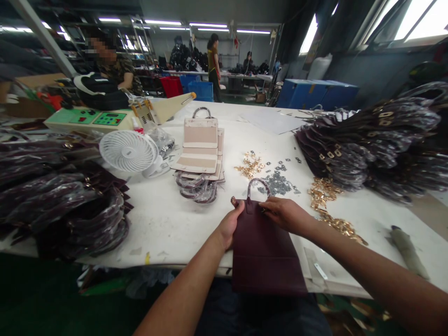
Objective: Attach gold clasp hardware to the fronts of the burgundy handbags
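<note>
A dark maroon bag panel (262, 252) lies flat at the near table edge, its plastic-wrapped handle (258, 185) pointing away from me. My left hand (229, 224) grips the panel's upper left edge, thumb on top. My right hand (285, 213) is closed on the panel's top edge at the handle's right base, fingers pinched there. Small gold metal fittings (250, 165) and grey metal pieces (276, 183) are scattered just beyond the handle.
Stacks of wrapped maroon panels lie at left (63, 205) and right (371, 144). A beige panel stack (200, 149), a white fan (128, 150) and a green-panelled machine (94, 119) stand further back. More gold fittings (329, 205) lie right. A seated person (105, 74) is at far left.
</note>
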{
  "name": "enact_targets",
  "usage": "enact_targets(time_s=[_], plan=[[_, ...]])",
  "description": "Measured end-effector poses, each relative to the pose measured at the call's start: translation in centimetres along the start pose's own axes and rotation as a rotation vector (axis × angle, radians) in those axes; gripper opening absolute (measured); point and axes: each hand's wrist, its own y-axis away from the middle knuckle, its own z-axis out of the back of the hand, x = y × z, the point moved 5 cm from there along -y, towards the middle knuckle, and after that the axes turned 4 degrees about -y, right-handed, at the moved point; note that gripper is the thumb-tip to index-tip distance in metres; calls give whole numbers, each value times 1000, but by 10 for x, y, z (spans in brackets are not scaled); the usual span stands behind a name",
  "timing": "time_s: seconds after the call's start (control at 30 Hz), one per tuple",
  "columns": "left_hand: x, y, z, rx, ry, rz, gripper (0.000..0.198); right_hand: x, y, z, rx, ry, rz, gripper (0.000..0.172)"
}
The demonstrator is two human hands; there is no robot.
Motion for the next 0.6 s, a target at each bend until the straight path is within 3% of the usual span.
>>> enact_targets(time_s=[0.3,0.47,0.6], plan=[[-3,4,-5,-76,14,-22,51,11,-8,-2,46,220,-96,19],[-2,10,-13,-41,34,28,54,13,1,-2,37,33,-85,21],[-1,12,-14,-16,31,5,53,9,10,2,-132,-200,-135,27]])
